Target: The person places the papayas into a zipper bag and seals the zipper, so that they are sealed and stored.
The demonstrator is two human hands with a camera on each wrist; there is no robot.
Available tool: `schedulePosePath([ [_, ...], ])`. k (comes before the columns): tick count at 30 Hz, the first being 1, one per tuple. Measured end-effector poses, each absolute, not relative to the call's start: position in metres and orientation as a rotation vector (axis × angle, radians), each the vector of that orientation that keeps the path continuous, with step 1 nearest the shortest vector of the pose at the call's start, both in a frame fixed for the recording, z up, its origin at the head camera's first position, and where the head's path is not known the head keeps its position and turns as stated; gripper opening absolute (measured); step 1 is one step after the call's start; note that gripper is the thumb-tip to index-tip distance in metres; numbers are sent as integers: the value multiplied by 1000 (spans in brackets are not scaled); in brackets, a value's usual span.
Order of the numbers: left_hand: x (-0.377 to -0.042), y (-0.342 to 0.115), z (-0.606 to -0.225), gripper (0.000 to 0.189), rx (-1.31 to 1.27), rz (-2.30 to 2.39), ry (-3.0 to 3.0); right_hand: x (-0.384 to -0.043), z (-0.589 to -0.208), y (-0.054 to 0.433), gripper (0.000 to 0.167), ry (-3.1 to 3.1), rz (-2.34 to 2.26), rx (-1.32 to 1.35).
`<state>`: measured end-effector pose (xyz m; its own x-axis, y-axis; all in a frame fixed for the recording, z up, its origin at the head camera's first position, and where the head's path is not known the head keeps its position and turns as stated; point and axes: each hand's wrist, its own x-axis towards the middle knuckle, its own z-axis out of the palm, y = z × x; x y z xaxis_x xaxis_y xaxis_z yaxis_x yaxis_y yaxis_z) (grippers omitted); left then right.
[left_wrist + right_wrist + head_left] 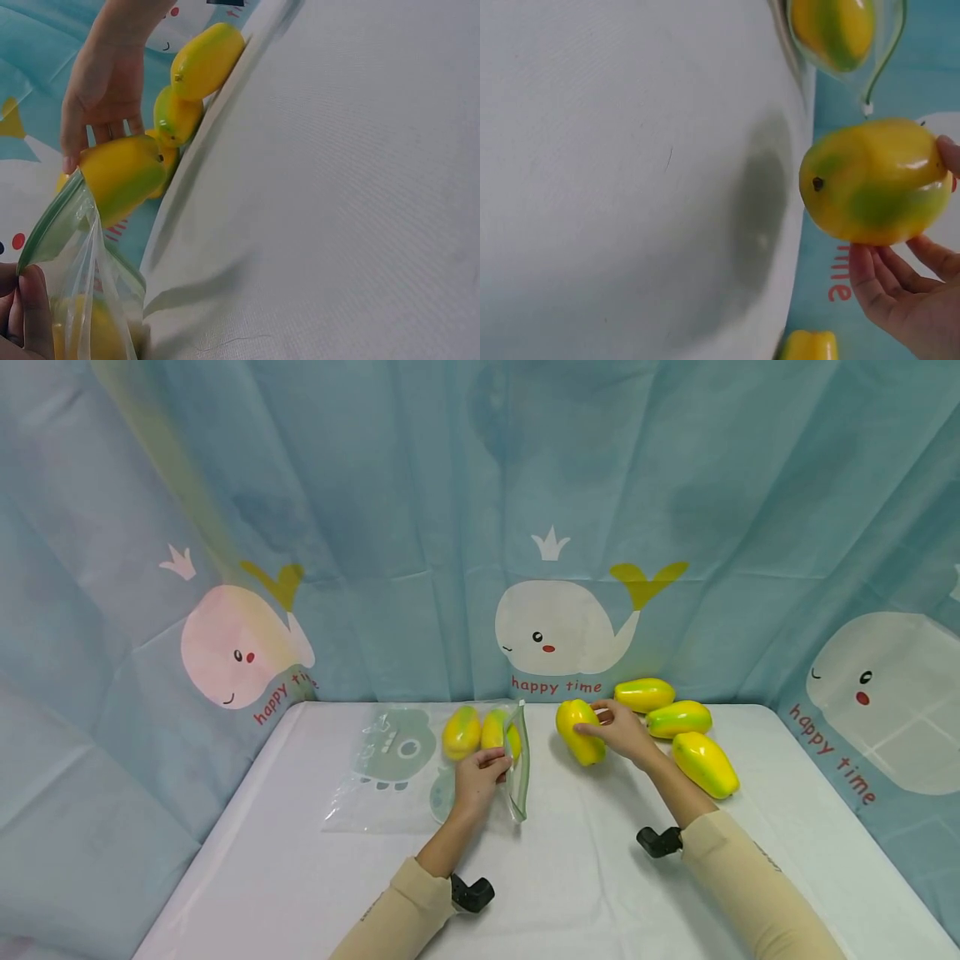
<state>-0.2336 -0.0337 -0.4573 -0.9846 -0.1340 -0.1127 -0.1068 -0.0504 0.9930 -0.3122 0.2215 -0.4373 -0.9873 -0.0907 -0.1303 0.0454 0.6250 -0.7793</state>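
My left hand (477, 782) pinches the green-edged mouth of a clear zip bag (401, 814) that lies on the table. Inside the bag sit two yellow-green papayas, one papaya (462, 733) beside the other near the opening. In the left wrist view the bag's mouth (56, 214) gapes, held by finger and thumb. My right hand (621, 732) grips another papaya (580, 732) just to the right of the bag's mouth. The right wrist view shows that papaya (877, 182) between thumb and fingers, with its shadow on the table below, so it is lifted.
Three more papayas lie at the back right: one papaya (644, 695) by the curtain, a second papaya (679, 719) and a third papaya (706, 765) near my right forearm. A blue whale-print curtain (420, 527) stands behind the white table (585, 877).
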Motion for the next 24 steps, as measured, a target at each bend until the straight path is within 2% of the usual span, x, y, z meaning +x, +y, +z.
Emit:
schedulePosePath([
  [4,-243,-34,-474,25,288,-2244,-2131,-312,-437,218,80,2645,-1330,-25],
  [24,-247,-31,-466,23,305,-2193,-2164,-317,-438,191,79,2576,-1376,32],
])
